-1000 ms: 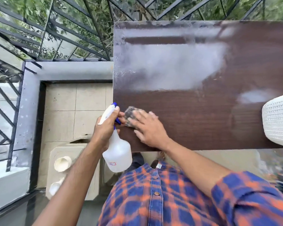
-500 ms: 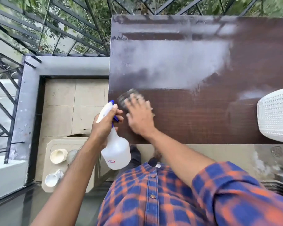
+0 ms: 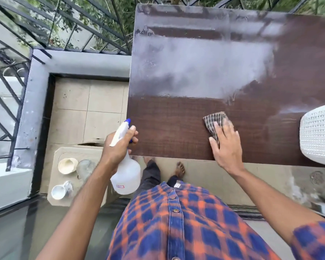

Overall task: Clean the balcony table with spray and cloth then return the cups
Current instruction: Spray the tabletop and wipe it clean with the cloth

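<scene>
Checked cloth (image 3: 213,121) lies flat under the straight fingers (image 3: 220,132) of the right hand (image 3: 226,147), pressed to the brown counter (image 3: 176,128) near its front edge, just below a pale hazy patch (image 3: 204,68). Fingers of the left hand (image 3: 118,147) curl round the neck of a spray bottle (image 3: 126,173), held off the counter's left front corner. Cups (image 3: 67,165) sit on a low stool (image 3: 54,201) on the floor at left, and a white basket (image 3: 319,136) stands at the counter's right end.

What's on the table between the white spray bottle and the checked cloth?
Only bare dark brown tabletop lies between white spray bottle and checked cloth, in the head view.
</scene>
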A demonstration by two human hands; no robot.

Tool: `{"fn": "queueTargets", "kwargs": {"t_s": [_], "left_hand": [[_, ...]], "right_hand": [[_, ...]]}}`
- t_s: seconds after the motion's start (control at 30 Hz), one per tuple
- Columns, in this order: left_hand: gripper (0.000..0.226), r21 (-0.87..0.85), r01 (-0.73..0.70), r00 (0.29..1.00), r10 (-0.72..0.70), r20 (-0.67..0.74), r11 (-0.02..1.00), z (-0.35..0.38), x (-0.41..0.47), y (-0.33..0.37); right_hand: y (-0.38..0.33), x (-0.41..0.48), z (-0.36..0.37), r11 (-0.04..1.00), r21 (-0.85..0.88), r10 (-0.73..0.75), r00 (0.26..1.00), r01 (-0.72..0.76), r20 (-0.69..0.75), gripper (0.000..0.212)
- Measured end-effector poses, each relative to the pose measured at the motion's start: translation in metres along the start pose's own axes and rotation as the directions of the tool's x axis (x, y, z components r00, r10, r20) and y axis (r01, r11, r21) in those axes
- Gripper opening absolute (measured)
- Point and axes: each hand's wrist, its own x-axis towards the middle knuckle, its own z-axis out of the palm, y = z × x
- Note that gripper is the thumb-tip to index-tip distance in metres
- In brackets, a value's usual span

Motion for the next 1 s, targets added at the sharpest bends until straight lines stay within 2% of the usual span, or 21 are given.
{"fn": "queueTargets", "kwargs": {"t_s": [0.1, 0.17, 0.23, 0.3, 0.4, 0.53, 0.73, 0.8, 0.83, 0.87, 0.93, 1.0], "left_hand": [[0.038, -0.025, 0.024, 0.999, -0.025, -0.022, 0.999, -0.009, -0.004, -0.012], [0.032, -0.063, 0.038, 0.998, -0.041, -0.051, 0.997, -0.014, -0.008, -0.02], [0.027, -0.108, 0.047, 0.995, -0.056, -0.082, 0.993, -0.018, -0.01, -0.029], [0.026, -0.131, 0.056, 0.991, -0.071, -0.113, 0.99, -0.023, -0.014, -0.037], [0.025, -0.118, 0.057, 0.982, -0.077, -0.173, 0.991, -0.032, -0.016, -0.048], [0.022, -0.16, 0.026, 0.971, -0.062, -0.23, 0.987, -0.044, -0.018, -0.059], [0.018, -0.208, 0.024, 0.954, -0.085, -0.287, 0.978, -0.051, -0.02, -0.058], [0.019, -0.218, 0.019, 0.95, -0.085, -0.3, 0.976, -0.054, -0.019, -0.057], [0.02, -0.223, 0.019, 0.95, -0.087, -0.299, 0.975, -0.054, -0.018, -0.056], [0.02, -0.233, 0.019, 0.95, -0.09, -0.299, 0.972, -0.054, -0.018, -0.053], [0.019, -0.254, 0.016, 0.95, -0.093, -0.297, 0.967, -0.054, -0.017, -0.049], [0.019, -0.268, 0.013, 0.95, -0.095, -0.297, 0.963, -0.054, -0.016, -0.044]], "right_hand": [[-0.015, -0.025, 0.016, 1.0, 0.003, 0.01, 0.999, -0.01, -0.032, 0.066], [-0.034, -0.039, 0.027, 0.999, -0.015, -0.035, 0.998, 0.034, -0.056, 0.066], [-0.054, -0.044, 0.036, 0.978, -0.055, -0.205, 0.976, 0.201, -0.08, 0.063], [-0.077, -0.037, 0.044, 0.912, -0.073, -0.407, 0.912, 0.404, -0.042, 0.061], [-0.125, -0.022, 0.056, 0.782, -0.045, -0.621, 0.783, 0.622, 0.031, 0.057], [-0.189, 0.001, 0.076, 0.536, 0.06, -0.843, 0.531, 0.842, 0.082, 0.049], [-0.232, 0.037, 0.083, 0.248, 0.179, -0.957, 0.212, 0.952, 0.196, 0.039], [-0.234, 0.053, 0.073, 0.183, 0.215, -0.963, 0.131, 0.959, 0.236, 0.044], [-0.233, 0.064, 0.067, 0.185, 0.213, -0.958, 0.128, 0.959, 0.258, 0.046], [-0.233, 0.078, 0.062, 0.215, 0.2, -0.948, 0.155, 0.956, 0.279, 0.046], [-0.234, 0.114, 0.052, 0.34, 0.159, -0.918, 0.29, 0.927, 0.27, 0.047], [-0.239, 0.159, 0.039, 0.506, 0.113, -0.85, 0.472, 0.855, 0.234, 0.051]]}}
